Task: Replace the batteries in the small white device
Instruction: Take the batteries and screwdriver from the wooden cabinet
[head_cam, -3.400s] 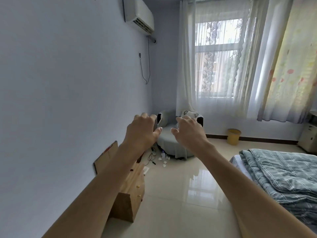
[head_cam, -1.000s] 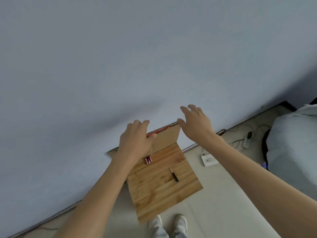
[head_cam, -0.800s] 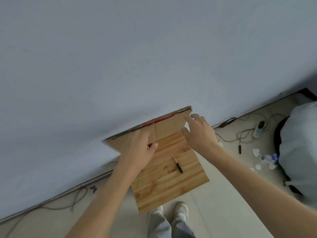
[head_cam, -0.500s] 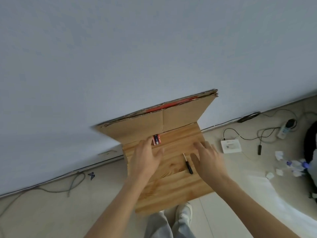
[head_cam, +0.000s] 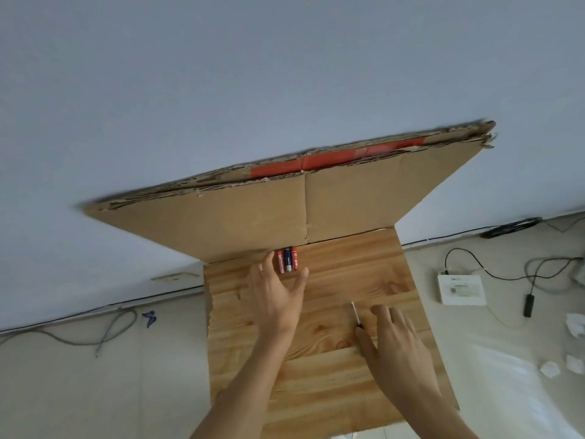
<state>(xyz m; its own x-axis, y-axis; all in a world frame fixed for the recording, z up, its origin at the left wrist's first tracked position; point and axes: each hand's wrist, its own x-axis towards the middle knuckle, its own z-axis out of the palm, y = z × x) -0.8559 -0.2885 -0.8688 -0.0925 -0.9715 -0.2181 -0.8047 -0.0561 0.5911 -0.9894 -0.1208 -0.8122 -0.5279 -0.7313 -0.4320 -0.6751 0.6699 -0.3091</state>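
Three small batteries [head_cam: 287,260], two red and one blue, lie side by side at the back of the wooden cabinet top [head_cam: 364,267], against the cardboard. My left hand [head_cam: 275,296] hovers just in front of them, fingers spread, holding nothing. A small screwdriver [head_cam: 356,315] with a black handle lies on the wood to the right. My right hand [head_cam: 392,340] rests open beside it, thumb near the handle. A small white device [head_cam: 461,289] with a cable lies on the floor to the right of the cabinet.
A flattened cardboard sheet [head_cam: 285,210] leans against the blue-grey wall behind the cabinet. Cables [head_cam: 538,274] run along the floor on both sides. Crumpled white paper scraps [head_cam: 573,327] lie at the far right.
The view has swung from the room down to the cabinet and come closer. Both hands have lowered toward the wooden top, the left toward the batteries and the right beside the screwdriver.
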